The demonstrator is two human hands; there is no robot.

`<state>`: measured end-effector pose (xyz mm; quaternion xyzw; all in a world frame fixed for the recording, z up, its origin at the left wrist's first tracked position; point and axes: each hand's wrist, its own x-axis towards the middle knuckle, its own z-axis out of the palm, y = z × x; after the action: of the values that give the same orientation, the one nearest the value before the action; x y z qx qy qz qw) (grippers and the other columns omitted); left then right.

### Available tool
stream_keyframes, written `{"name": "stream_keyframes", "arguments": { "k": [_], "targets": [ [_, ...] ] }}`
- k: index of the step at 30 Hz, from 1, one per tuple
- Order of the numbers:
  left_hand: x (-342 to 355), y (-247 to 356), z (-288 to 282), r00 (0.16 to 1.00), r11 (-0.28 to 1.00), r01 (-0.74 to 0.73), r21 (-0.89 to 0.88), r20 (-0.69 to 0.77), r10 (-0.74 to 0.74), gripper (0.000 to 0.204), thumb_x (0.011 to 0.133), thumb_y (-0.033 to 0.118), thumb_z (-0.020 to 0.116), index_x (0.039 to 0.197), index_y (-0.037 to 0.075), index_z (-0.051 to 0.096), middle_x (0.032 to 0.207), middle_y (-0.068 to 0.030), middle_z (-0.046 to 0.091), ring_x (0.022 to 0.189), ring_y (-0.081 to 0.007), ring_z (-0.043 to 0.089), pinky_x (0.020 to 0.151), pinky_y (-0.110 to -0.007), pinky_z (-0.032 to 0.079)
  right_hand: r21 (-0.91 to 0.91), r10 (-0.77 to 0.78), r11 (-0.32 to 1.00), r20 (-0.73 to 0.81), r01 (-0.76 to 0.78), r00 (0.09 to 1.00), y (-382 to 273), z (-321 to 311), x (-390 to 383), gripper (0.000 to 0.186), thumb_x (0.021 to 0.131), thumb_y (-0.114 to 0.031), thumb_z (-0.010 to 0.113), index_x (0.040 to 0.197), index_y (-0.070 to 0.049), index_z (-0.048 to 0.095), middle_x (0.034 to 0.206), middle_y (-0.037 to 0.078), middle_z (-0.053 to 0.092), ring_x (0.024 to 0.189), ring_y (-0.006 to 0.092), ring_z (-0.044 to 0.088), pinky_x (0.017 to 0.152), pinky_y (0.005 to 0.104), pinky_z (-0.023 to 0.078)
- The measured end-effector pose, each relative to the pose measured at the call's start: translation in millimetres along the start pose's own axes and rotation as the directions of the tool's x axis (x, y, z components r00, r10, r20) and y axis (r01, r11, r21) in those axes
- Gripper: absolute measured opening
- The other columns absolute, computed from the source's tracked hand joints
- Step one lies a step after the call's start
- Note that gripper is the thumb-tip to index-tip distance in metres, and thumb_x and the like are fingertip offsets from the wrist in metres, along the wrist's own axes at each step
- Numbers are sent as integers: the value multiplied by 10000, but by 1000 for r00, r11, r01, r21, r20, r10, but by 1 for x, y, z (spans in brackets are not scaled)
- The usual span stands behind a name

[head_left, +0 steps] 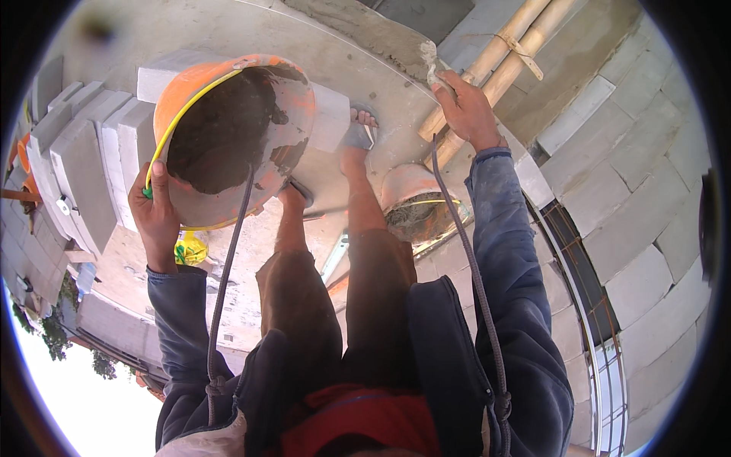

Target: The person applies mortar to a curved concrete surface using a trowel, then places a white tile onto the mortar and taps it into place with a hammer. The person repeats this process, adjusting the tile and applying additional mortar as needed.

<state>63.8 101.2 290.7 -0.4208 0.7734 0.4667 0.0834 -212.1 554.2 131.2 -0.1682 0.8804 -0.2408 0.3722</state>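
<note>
My left hand [156, 217] grips the edge of a large orange bucket [293, 107] tilted toward me, its thumb inside the rim and its fingers outside beside the yellow handle [177, 114]. Wet grey mortar [221, 129] lies inside the bucket and smears its wall. Up at the right, my right hand [466, 110] is closed around the pale, mortar-crusted handle of what looks like a trowel [429, 61]. Its far end blends into the grey mortar surface, so I cannot make out the blade's outline.
Bamboo poles [495, 72], lashed together, stand beyond my right hand. A second bucket [419, 183] sits by my feet. Grey blocks [87, 167] are stacked at the left, and a block wall [640, 183] rises at the right. Two dark cords [231, 282] hang before me.
</note>
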Motion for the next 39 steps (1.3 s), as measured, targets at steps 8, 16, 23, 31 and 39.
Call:
{"name": "stream_keyframes", "arguments": {
  "k": [8,16,23,31,39],
  "targets": [
    [-1,-28,-17,996,995,29,-99,-85,-37,493,1171,435,552,1272,-22,707,1045,-51,751,898,-102,682,779,-257,540,-456,226,876,97,-159,969,145,33,29,486,1052,-428,527,1438,-156,643,1254,240,756,1201,419,714,1052,543,549],
    [3,-20,-14,986,982,58,-177,-143,-84,511,1166,441,563,1272,-30,730,1025,-57,765,901,-109,690,799,-265,547,-455,310,854,53,-253,949,158,26,-6,517,1043,-436,537,1492,-191,613,1293,227,739,1228,404,707,1053,558,549],
    [10,-9,-11,995,992,17,-128,-99,-30,492,1168,445,555,1239,-12,723,1016,-49,753,876,-105,684,785,-265,548,-217,328,921,-15,-323,945,135,25,-13,511,1052,-450,571,1471,-164,637,1256,240,755,1196,411,723,1016,516,560],
    [26,-7,-32,996,985,93,-145,26,-90,522,1160,459,569,1243,-27,739,967,-48,762,845,-95,680,763,-252,540,148,-28,987,-185,56,982,-31,13,-58,373,1038,-301,677,1307,-47,727,1211,239,762,1091,404,759,945,441,583],
    [58,-25,-71,991,963,83,-256,124,-52,468,1142,451,617,1065,3,730,788,-10,690,710,-66,599,635,-243,455,-123,-110,984,134,127,985,-279,92,-99,396,1028,-351,653,1352,-126,684,1042,166,700,894,422,712,810,525,586]
  ]
}}
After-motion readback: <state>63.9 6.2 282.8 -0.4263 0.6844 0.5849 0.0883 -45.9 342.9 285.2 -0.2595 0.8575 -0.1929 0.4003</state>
